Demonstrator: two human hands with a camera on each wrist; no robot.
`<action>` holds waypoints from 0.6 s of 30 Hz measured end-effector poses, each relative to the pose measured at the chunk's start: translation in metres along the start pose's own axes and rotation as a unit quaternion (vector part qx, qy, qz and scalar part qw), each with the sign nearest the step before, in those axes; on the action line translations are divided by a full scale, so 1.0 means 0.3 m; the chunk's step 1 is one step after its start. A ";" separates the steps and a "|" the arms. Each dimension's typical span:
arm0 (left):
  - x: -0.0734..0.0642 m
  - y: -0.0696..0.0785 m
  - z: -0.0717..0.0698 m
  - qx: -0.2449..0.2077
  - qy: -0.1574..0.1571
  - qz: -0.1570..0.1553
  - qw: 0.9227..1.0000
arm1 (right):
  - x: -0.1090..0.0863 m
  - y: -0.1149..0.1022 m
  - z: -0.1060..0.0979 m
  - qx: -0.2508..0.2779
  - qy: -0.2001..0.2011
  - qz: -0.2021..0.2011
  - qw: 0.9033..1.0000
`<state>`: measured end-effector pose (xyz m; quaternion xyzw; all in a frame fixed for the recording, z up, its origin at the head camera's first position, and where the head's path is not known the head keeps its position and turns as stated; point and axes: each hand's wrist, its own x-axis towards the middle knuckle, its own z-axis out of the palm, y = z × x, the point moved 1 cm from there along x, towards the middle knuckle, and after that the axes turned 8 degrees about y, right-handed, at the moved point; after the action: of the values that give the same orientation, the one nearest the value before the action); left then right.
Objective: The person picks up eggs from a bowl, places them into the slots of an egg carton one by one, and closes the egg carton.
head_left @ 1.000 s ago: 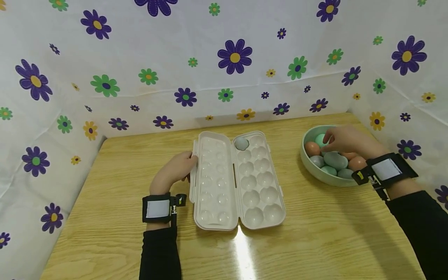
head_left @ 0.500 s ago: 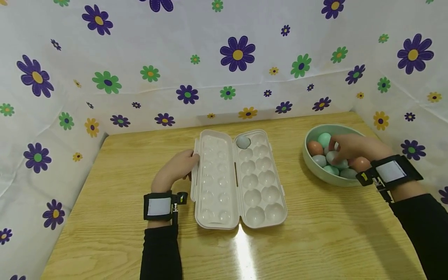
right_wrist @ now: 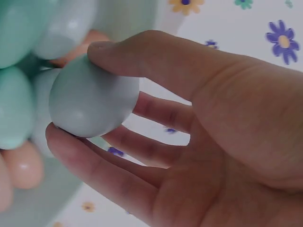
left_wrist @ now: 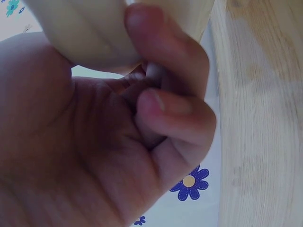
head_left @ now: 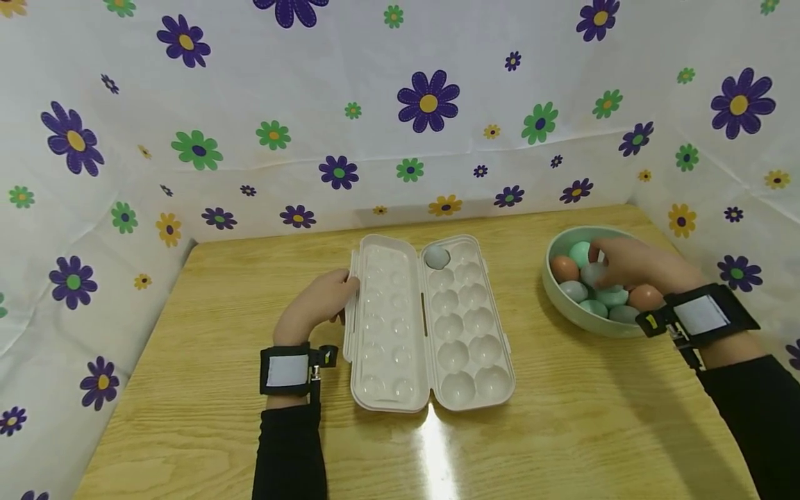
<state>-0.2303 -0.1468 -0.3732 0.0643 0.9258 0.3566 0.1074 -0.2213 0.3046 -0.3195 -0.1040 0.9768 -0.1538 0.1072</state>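
Over at the bowl (head_left: 584, 321), the right hand (head_left: 646, 264) has a pale grey egg (right_wrist: 94, 101) pinched between thumb and fingers; whether it touches its neighbours I can't tell. Other eggs (head_left: 565, 269), brown, grey and green, lie in the bowl around and below those fingertips. The left hand (head_left: 319, 302) has its fingers curled on the edge of the egg box (head_left: 390, 326), which lies open on the tabletop (head_left: 187, 417), just right of those fingers. A single egg (head_left: 437, 257) sits at the box's far end, beyond the left fingers.
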 end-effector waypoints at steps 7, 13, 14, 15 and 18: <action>-0.003 0.006 -0.002 0.001 0.001 -0.002 1.000 | 0.031 -0.124 -0.045 -0.038 0.052 -0.023 0.998; -0.006 0.009 -0.003 0.003 0.001 -0.004 1.000 | 0.096 -0.295 -0.032 -0.023 0.060 -0.028 0.998; -0.006 0.010 -0.004 0.003 0.002 -0.004 1.000 | 0.112 -0.323 -0.023 -0.024 0.064 -0.039 0.997; -0.007 0.011 -0.004 0.003 0.003 -0.004 1.000 | 0.129 -0.351 -0.012 -0.030 0.071 -0.054 0.996; -0.009 0.013 -0.004 0.004 0.005 -0.006 1.000 | 0.180 -0.426 0.031 -0.021 0.068 -0.084 0.994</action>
<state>-0.2277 -0.1452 -0.3693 0.0578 0.9280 0.3527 0.1050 -0.2488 0.1702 -0.2965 -0.1767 0.9727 -0.1486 0.0251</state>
